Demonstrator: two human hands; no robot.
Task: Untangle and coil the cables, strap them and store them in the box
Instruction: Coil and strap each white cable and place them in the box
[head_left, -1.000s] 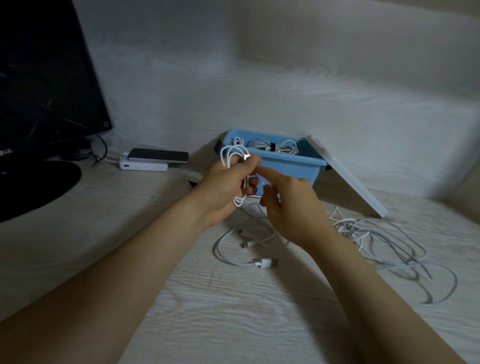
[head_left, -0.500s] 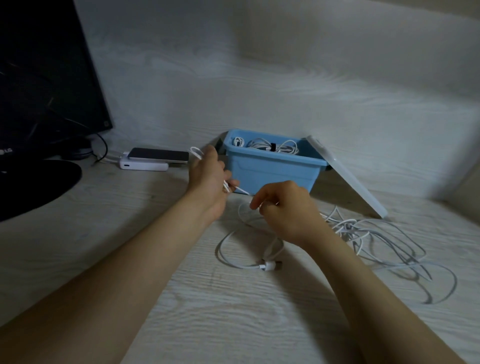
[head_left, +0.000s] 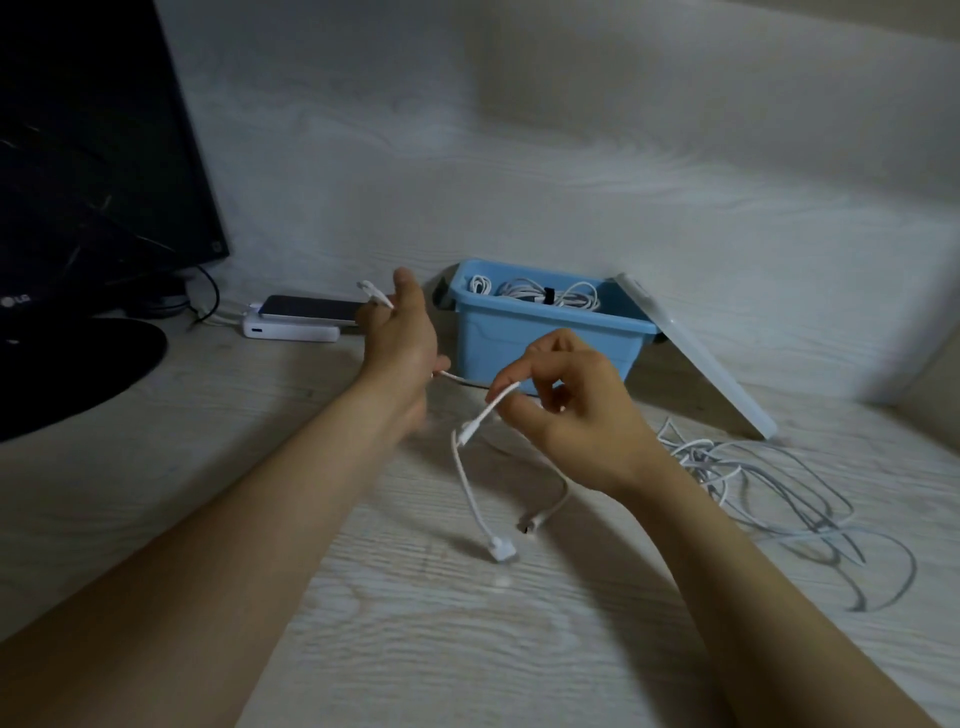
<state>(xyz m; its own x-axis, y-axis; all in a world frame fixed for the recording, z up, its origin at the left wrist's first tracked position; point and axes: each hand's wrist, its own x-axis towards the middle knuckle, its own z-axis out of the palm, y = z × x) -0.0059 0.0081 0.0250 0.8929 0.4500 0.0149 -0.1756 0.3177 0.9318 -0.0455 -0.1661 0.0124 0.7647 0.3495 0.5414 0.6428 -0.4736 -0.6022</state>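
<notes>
Head camera looks down on a white cable stretched between two raised hands over a pale wooden desk. The left hand is curled round the cable, with one plug end poking out past its fingers. The right hand pinches the cable between thumb and forefinger, the other fingers loosely bent. From that pinch the cable drops to the desk, where its other plug lies. Just behind the hands stands an open blue box holding coiled cables, one with a black strap round it. A white lid leans tilted against the box's right side. A loose tangle of cables lies on the desk, right of the right wrist. Left of the box, a phone rests on a white power bank, near a dark monitor.
</notes>
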